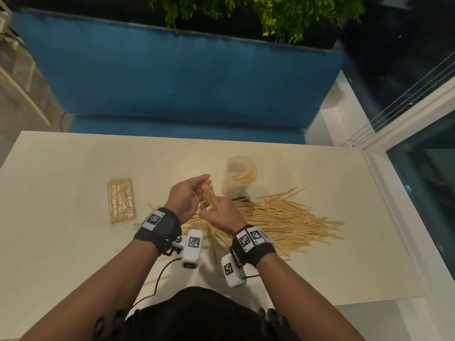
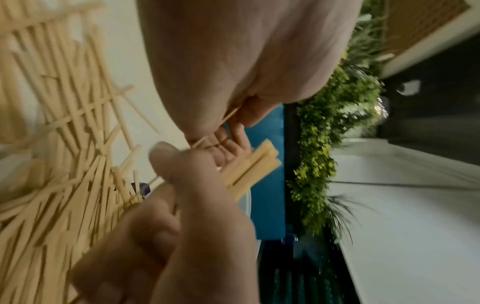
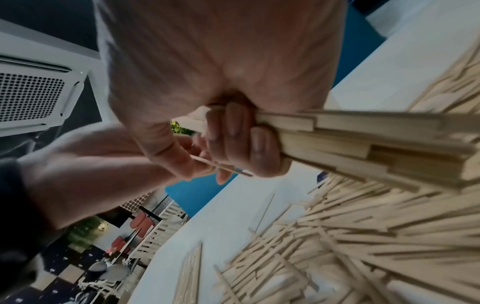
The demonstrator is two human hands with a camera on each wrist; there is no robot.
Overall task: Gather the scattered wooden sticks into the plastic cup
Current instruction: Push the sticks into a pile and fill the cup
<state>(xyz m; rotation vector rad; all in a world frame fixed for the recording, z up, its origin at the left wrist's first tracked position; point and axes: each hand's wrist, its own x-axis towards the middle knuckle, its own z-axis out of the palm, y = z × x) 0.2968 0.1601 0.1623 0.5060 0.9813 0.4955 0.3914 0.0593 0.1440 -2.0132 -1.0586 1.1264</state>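
Note:
Both hands meet above the white table [image 1: 61,168], left of the clear plastic cup [image 1: 240,178], which stands upright with a few sticks inside. My right hand [image 1: 221,215] grips a bundle of flat wooden sticks [image 1: 210,199], fingers curled round it [image 3: 233,139]. The bundle [image 3: 363,139] juts out past the fingers and shows end-on in the left wrist view [image 2: 252,166]. My left hand [image 1: 187,195] pinches a thin stick [image 3: 221,164] beside the bundle. A big pile of scattered sticks [image 1: 283,217] lies on the table below and right of the hands.
A clear packet of thin sticks [image 1: 121,204] lies flat at the left. A small dark blue item [image 1: 241,198] sits at the cup's foot. A blue bench [image 1: 172,82] runs behind the table; a window frame [image 1: 394,193] borders its right edge.

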